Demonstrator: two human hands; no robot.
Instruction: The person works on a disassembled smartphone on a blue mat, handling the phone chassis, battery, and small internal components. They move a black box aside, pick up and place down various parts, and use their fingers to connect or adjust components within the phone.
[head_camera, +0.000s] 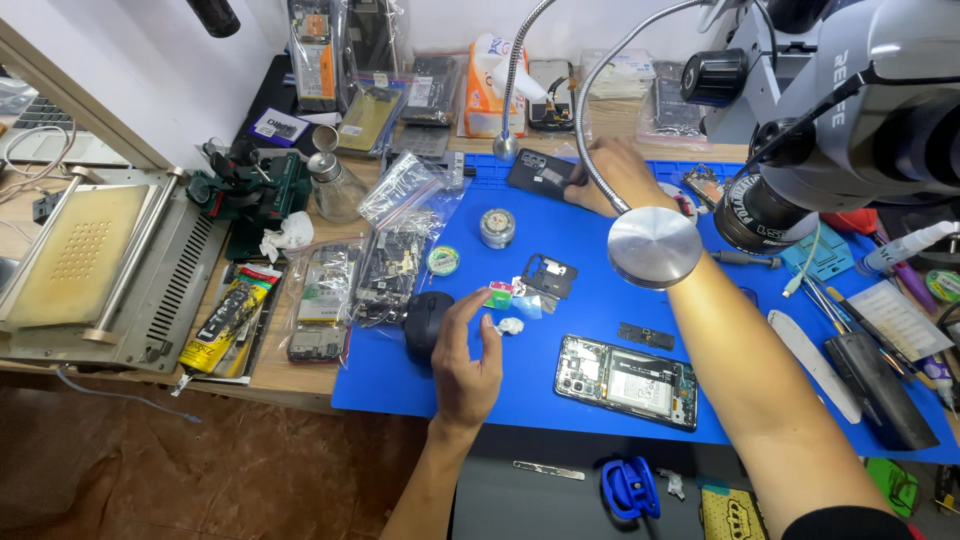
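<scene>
With the right hand (618, 178) stretched across the blue mat (560, 385) to grip a dark phone back cover (540, 170) and the left hand (467, 362) loosely spread near small scraps (510, 325), the forearm risked sweeping the opened phone (627, 381) below.

Work mat (560, 215) lies on the tabletop (290, 375), centre to right. Opened phone (627, 381) on the mat's near edge, right of the left hand (466, 362). Computer mouse (426, 322) just left of that hand, at the mat's left edge. Small parts (512, 300) at its fingers (470, 305); phone frame piece (549, 274) just behind them. Right hand (622, 175) far back on the mat, touching a phone back cover (540, 170). Round tin (497, 227) between cover and parts. Bags of spares (385, 255) left of the mat; heating plate machine (95, 265) farther left. Microscope (850, 110) above the mat's right side; tools (880, 340) beneath, on the right.
</scene>
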